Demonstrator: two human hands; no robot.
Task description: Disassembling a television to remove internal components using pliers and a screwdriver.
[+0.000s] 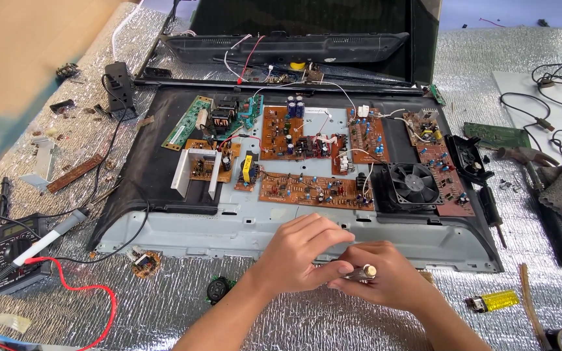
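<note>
A small metal-tipped cylinder (363, 272), possibly a screwdriver handle or bit holder though the hands hide most of it, sits at about six o'clock in the view, just in front of the opened television chassis (294, 227). The right hand (391, 279) is curled closed around it, and the left hand (304, 253) pinches its far end with fingers bent shut. This looks like fitting or adjusting the tool; a steady twist seems called for. Brown circuit boards (307, 156) lie at twelve o'clock, a cooling fan (414, 182) at one, a multimeter (14, 250) at nine, a yellow lighter (495, 301) at four.
</note>
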